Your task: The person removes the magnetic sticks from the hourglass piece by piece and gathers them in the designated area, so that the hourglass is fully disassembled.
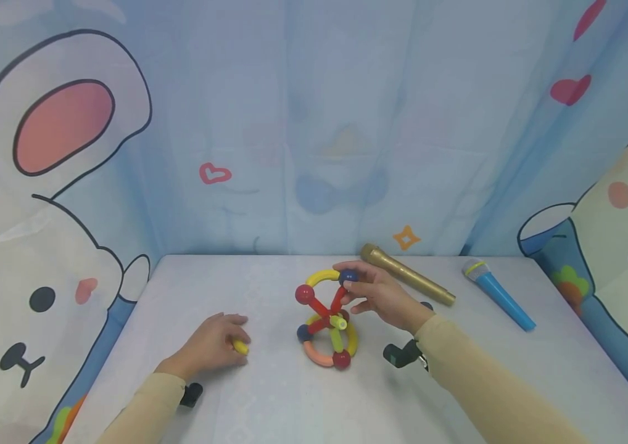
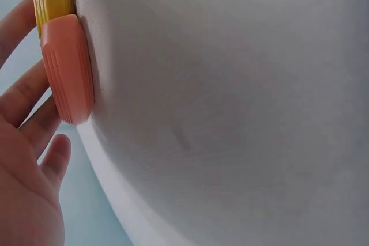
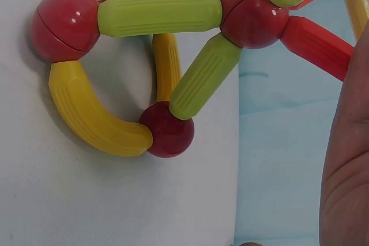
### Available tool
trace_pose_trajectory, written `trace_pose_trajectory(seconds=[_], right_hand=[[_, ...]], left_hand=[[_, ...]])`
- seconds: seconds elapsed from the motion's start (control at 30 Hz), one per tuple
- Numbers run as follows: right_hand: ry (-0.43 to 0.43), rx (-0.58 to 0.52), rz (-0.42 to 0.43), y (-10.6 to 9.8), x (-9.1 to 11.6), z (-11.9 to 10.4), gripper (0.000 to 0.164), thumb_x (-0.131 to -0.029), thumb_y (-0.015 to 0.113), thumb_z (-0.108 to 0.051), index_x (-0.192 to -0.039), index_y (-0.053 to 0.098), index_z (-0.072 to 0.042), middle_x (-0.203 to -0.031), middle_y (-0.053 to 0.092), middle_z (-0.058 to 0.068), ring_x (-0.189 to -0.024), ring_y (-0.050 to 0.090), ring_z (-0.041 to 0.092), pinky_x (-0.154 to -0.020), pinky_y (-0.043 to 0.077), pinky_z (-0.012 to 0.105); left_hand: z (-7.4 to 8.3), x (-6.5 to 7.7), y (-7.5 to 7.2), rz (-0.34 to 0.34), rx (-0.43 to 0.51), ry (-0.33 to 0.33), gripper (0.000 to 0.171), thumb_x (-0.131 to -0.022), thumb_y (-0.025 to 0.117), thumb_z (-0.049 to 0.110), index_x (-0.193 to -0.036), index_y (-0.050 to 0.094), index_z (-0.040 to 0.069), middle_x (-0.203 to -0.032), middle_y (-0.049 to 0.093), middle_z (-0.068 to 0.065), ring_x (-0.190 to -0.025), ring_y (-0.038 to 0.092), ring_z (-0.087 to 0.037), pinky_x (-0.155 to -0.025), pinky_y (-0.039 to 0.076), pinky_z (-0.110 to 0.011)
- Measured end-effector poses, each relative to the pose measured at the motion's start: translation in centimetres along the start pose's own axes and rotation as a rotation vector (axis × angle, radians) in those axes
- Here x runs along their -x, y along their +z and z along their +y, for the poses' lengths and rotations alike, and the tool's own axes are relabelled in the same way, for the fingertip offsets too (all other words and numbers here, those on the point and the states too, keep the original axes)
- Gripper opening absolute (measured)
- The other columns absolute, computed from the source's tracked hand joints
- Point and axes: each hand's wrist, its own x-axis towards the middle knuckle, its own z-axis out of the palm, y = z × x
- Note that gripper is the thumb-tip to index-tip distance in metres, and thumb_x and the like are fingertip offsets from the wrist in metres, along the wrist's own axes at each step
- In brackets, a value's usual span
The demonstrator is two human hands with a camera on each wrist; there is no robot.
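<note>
In the head view, a magnetic stick-and-ball model [image 1: 319, 306] stands on the table, with two rings of curved sticks joined through a middle ball. My right hand [image 1: 383, 296] pinches the dark blue ball [image 1: 349, 277] at its upper right. Green sticks [image 3: 158, 14] and red balls [image 3: 65, 24] of its lower part fill the right wrist view, where the fingertips are out of sight. Left of the model, my left hand [image 1: 208, 342] holds a yellow stick [image 1: 240, 346] between thumb and fingers. A salmon curved stick [image 2: 68, 70] adjoins the yellow one in the left wrist view.
Behind the right hand lies a gold microphone [image 1: 408, 274]. A blue toy microphone [image 1: 499, 296] rests further right. A cartoon-printed curtain [image 1: 292, 123] hangs along the back edge of the white table [image 1: 269, 407].
</note>
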Motion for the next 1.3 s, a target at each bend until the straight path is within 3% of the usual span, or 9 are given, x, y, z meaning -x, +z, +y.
trace_pose_trajectory(seconds=[0.17, 0.47, 0.63, 0.73, 0.83, 0.93, 1.03, 1.13, 1.3], right_hand=[[-0.002, -0.001, -0.005, 0.0, 0.0, -0.1, 0.043, -0.098, 0.065, -0.020, -0.139, 0.054, -0.014, -0.106, 0.062, 0.018, -0.092, 0.066, 0.029, -0.077, 0.057, 0.041], [-0.004, 0.006, -0.006, 0.0, -0.1, 0.1, 0.044, -0.097, 0.065, -0.021, -0.140, 0.054, -0.014, -0.108, 0.062, 0.019, -0.092, 0.066, 0.030, -0.078, 0.057, 0.041], [-0.006, 0.014, -0.002, 0.0, -0.1, 0.1, 0.044, -0.097, 0.065, -0.021, -0.139, 0.055, -0.014, -0.109, 0.061, 0.019, -0.099, 0.060, 0.045, -0.077, 0.057, 0.041], [-0.005, 0.015, -0.001, 0.0, -0.1, 0.0, 0.044, -0.098, 0.065, -0.020, -0.139, 0.055, -0.014, -0.111, 0.060, 0.019, -0.101, 0.059, 0.048, -0.078, 0.057, 0.041], [-0.005, 0.015, -0.001, 0.1, -0.1, 0.0, 0.044, -0.098, 0.065, -0.020, -0.140, 0.054, -0.014, -0.111, 0.060, 0.019, -0.096, 0.062, 0.041, -0.079, 0.057, 0.041], [0.004, 0.012, 0.008, 0.0, 0.0, -0.1, 0.044, -0.098, 0.065, -0.020, -0.140, 0.054, -0.014, -0.112, 0.060, 0.018, -0.092, 0.064, 0.033, -0.081, 0.057, 0.044], [0.005, 0.018, 0.008, 0.1, 0.1, -0.2, 0.045, -0.098, 0.065, -0.022, -0.140, 0.053, -0.014, -0.112, 0.061, 0.017, -0.093, 0.063, 0.031, -0.083, 0.056, 0.046], [0.005, 0.026, 0.003, 0.2, 0.1, -0.2, 0.046, -0.098, 0.064, -0.023, -0.141, 0.052, -0.014, -0.111, 0.062, 0.017, -0.094, 0.063, 0.030, -0.084, 0.056, 0.045], [0.009, 0.033, 0.009, 0.2, 0.1, -0.2, 0.049, -0.099, 0.063, -0.021, -0.144, 0.048, -0.011, -0.109, 0.062, 0.016, -0.094, 0.062, 0.030, -0.084, 0.055, 0.044]], left_hand=[[-0.2, 0.1, 0.0, 0.042, 0.000, -0.058, 0.026, -0.069, 0.092, 0.028, -0.090, 0.078, 0.026, -0.123, 0.065, 0.003, -0.127, 0.050, -0.030, -0.114, 0.027, -0.051], [-1.2, 0.5, -0.1, 0.065, -0.066, 0.019, 0.018, -0.071, 0.089, 0.025, -0.084, 0.076, 0.025, -0.118, 0.068, 0.002, -0.119, 0.058, -0.022, -0.117, 0.021, -0.050], [-1.1, 0.6, -0.7, 0.069, -0.070, 0.050, 0.027, -0.072, 0.088, 0.024, -0.096, 0.077, 0.020, -0.125, 0.065, -0.003, -0.124, 0.055, -0.025, -0.116, 0.023, -0.052], [0.6, 0.0, -1.3, 0.073, 0.023, 0.041, 0.046, -0.077, 0.086, 0.024, -0.119, 0.072, 0.017, -0.138, 0.057, -0.003, -0.131, 0.049, -0.027, -0.112, 0.030, -0.052], [3.7, -1.3, -1.9, 0.059, 0.226, 0.043, 0.064, -0.082, 0.083, 0.020, -0.140, 0.057, 0.021, -0.149, 0.046, 0.000, -0.132, 0.048, -0.027, -0.105, 0.040, -0.056], [7.4, -3.1, -2.3, 0.011, 0.425, 0.087, 0.078, -0.084, 0.081, 0.017, -0.151, 0.043, 0.028, -0.155, 0.039, 0.001, -0.128, 0.053, -0.026, -0.101, 0.045, -0.055], [10.0, -4.7, -2.3, -0.051, 0.534, 0.126, 0.084, -0.085, 0.079, 0.014, -0.154, 0.036, 0.031, -0.154, 0.039, 0.000, -0.123, 0.057, -0.027, -0.096, 0.050, -0.052], [11.4, -6.0, -1.9, -0.095, 0.606, 0.150, 0.081, -0.086, 0.076, 0.008, -0.154, 0.038, 0.030, -0.150, 0.045, -0.001, -0.122, 0.058, -0.026, -0.095, 0.051, -0.048], [12.1, -7.0, -1.2, -0.123, 0.723, 0.204, 0.077, -0.086, 0.071, -0.001, -0.152, 0.041, 0.022, -0.142, 0.055, -0.008, -0.123, 0.058, -0.024, -0.100, 0.047, -0.051]])
